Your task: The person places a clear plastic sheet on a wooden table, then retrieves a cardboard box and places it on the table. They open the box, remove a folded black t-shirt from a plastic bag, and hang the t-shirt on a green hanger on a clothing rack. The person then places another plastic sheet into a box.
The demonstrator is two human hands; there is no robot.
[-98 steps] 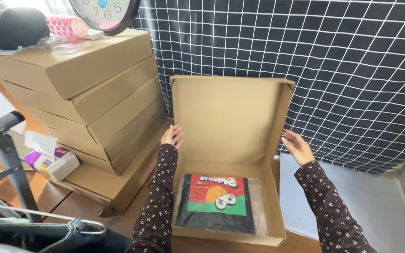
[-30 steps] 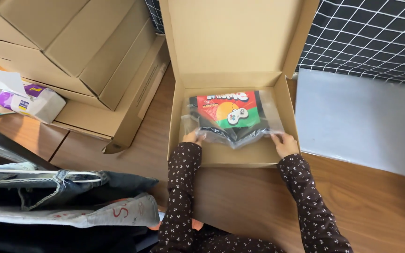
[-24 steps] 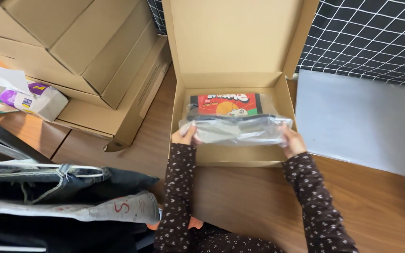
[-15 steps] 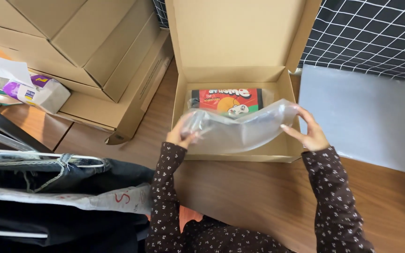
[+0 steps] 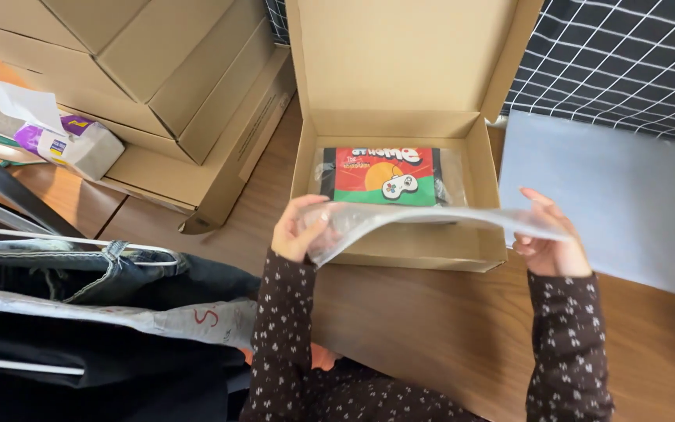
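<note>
Since half a second ago, both hands are lifting the clear plastic bag (image 5: pixel 431 223) higher and stretching it flat above the open cardboard box (image 5: pixel 400 117), whose stiff matte walls are holding a glossy printed packet (image 5: pixel 384 175). Left hand (image 5: pixel 297 230) and right hand (image 5: pixel 550 244) are each pinching an end; the slick, limp film could be slipping free or tearing if pulled tighter.

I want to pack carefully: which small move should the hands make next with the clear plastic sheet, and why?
Probably lower the clear plastic sheet flat into the open cardboard box: both hands, left and right, hold it stretched just above the folded printed garment lying there.
</note>
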